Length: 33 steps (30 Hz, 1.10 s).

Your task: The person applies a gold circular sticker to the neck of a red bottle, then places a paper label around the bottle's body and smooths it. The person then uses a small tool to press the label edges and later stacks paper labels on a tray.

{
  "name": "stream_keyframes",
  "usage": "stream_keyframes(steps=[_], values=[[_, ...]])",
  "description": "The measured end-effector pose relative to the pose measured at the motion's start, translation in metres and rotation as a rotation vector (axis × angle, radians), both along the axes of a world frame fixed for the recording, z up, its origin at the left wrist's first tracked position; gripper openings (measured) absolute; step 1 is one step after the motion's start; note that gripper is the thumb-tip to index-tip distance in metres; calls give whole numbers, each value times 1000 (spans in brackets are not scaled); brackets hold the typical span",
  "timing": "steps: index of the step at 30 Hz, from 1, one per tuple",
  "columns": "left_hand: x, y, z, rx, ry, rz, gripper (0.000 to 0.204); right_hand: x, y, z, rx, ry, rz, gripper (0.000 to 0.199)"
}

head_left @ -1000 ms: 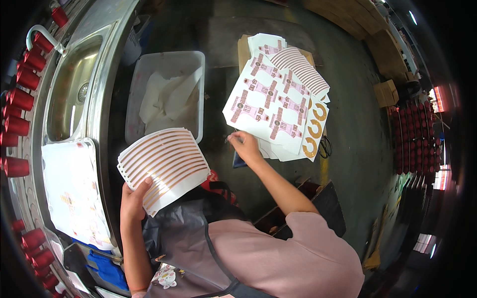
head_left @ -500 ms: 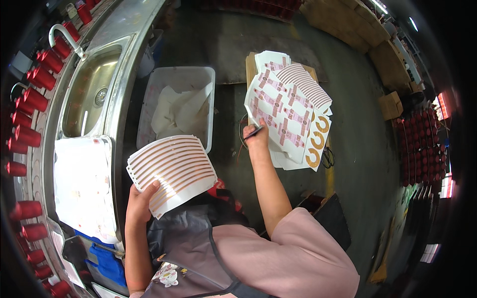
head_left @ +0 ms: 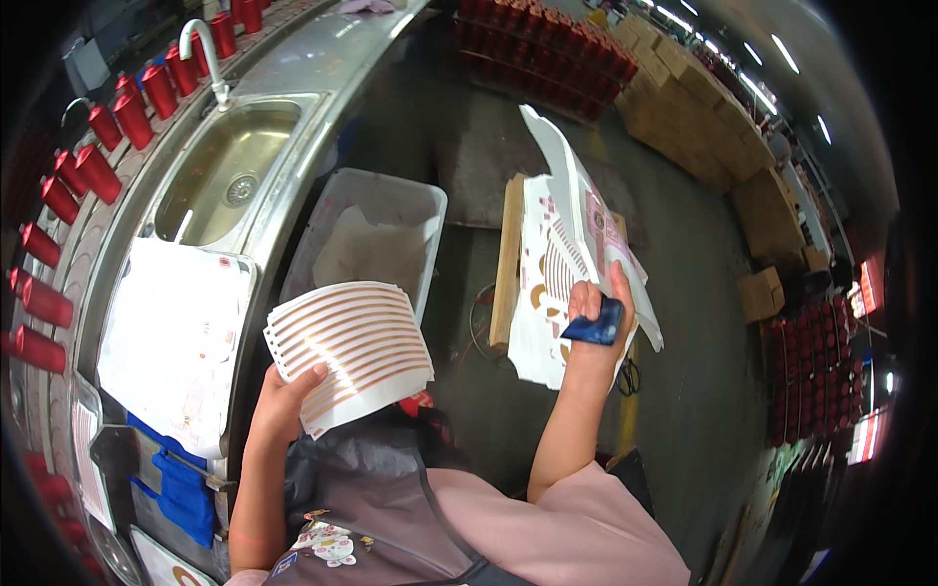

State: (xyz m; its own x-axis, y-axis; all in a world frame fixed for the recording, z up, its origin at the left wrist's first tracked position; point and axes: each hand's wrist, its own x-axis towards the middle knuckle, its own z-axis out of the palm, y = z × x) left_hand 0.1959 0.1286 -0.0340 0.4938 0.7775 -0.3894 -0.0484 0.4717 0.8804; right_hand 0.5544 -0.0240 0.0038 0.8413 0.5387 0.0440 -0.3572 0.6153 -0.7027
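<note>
My left hand (head_left: 280, 402) grips a fanned stack of white sheets with gold-brown curved stripes (head_left: 357, 337), thumb on top, held in front of the apron. Out to the right, my right hand (head_left: 621, 293) has a flat blue scraper-like piece (head_left: 598, 324) against its palm. The same hand holds up several large printed sheets (head_left: 564, 166), which bend upward with their white undersides showing. Beneath them lies a pile of printed sheets (head_left: 531, 327), with a striped sheet and gold ring shapes partly uncovered. The pile rests on a light brown board or box (head_left: 512, 254).
A translucent plastic tub (head_left: 435, 230) with crumpled pale paper stands between the pile and the steel sink counter (head_left: 293, 166). White sheets (head_left: 176, 342) cover the near counter. Red bottles (head_left: 98, 171) line the left side. Cartons (head_left: 684, 107) and racks of red bottles (head_left: 547, 49) stand farther back.
My right hand has moved right and lifted the large printed sheets off the pile, uncovering those below. The blue piece now shows its flat face. My view has shifted; the left hand keeps its stack.
</note>
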Motion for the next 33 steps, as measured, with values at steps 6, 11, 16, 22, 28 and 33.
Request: stream_keyframes(steps=[6,11,16,22,28,33], values=[[-20,-14,26,87,-92,7,43,-24,57,43,35,150,231,19],[-46,-35,45,105,-129,115,46,-30,145,71,173,198,395,27],[-64,-51,62,101,-170,221,50,-68,231,84,0,-426,480,21],[-83,-72,84,59,-160,406,51,-154,365,51,-73,-524,344,31],[-103,-85,95,61,-58,649,56,-246,463,-36,-208,-169,505,44],[-118,-80,92,137,-152,746,57,-311,518,-111,-336,302,634,37]])
